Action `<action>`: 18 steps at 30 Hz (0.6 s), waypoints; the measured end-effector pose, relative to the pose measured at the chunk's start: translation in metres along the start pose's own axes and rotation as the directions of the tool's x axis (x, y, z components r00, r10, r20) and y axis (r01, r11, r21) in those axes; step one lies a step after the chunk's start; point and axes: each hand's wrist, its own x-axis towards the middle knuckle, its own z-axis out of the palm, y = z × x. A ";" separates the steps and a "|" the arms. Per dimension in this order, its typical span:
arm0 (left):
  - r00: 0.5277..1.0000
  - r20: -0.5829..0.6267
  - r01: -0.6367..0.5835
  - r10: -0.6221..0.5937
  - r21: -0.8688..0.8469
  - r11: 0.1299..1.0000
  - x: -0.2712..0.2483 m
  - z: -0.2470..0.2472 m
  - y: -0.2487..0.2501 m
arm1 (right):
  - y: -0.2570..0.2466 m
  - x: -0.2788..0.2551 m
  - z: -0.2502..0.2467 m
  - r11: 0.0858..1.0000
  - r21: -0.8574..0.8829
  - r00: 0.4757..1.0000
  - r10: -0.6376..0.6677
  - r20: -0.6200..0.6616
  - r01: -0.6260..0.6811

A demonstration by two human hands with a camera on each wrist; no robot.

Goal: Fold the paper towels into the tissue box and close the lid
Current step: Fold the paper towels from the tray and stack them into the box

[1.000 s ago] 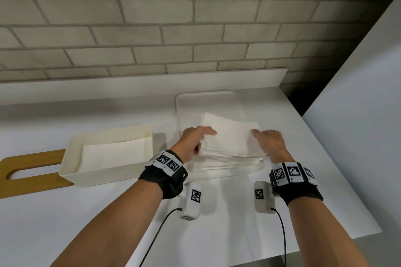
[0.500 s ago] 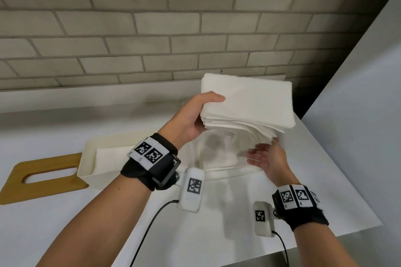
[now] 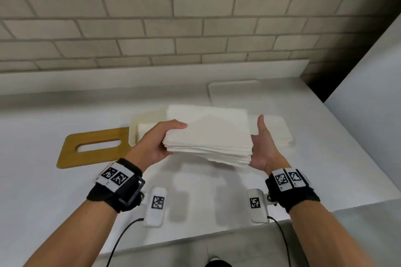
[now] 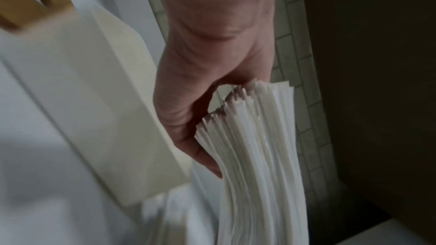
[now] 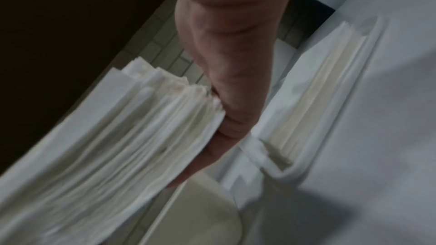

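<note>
A thick stack of white paper towels (image 3: 208, 134) hangs in the air between both hands, above the table. My left hand (image 3: 160, 143) grips its left edge, thumb on top and fingers underneath (image 4: 188, 118). My right hand (image 3: 262, 147) props the right edge from below, its thumb standing up free beside the stack (image 5: 129, 137). The cream tissue box (image 3: 147, 123) stands open just behind the stack's left part, mostly hidden by it, with white paper inside. Left of the box, the wooden lid (image 3: 93, 147) with its slot lies flat on the table.
A clear tray (image 3: 280, 132) holding a few white towels sits to the right of the stack. A flat white panel (image 3: 234, 91) lies further back near the brick wall. The white table's front edge (image 3: 195, 240) runs below my wrists, and a grey wall closes the right side.
The stack has come up off the clear tray and moved left, in front of the tissue box. My right hand has shifted from under the stack to its right edge.
</note>
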 end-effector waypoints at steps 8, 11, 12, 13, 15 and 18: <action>0.996 -0.056 0.072 -0.064 0.150 0.986 -0.059 -0.088 -0.037 | 0.077 0.017 0.035 0.893 -0.447 0.996 -0.007 0.089 0.047; 0.993 -0.119 0.021 0.007 0.232 0.972 -0.071 -0.112 -0.056 | 0.101 0.030 0.040 0.820 -0.563 0.992 -0.047 0.114 0.104; 0.989 -0.141 -0.010 0.048 0.261 0.965 -0.073 -0.120 -0.061 | 0.106 0.033 0.043 0.789 -0.596 0.987 -0.082 0.139 0.150; 0.982 -0.156 -0.054 0.103 0.290 0.955 -0.074 -0.126 -0.065 | 0.110 0.034 0.047 0.757 -0.620 0.978 -0.128 0.165 0.204; 0.961 -0.171 -0.149 0.219 0.350 0.925 -0.078 -0.134 -0.071 | 0.115 0.035 0.055 0.691 -0.652 0.950 -0.229 0.214 0.313; 0.934 -0.156 -0.235 0.322 0.411 0.881 -0.078 -0.144 -0.079 | 0.120 0.040 0.055 0.596 -0.699 0.918 -0.284 0.277 0.395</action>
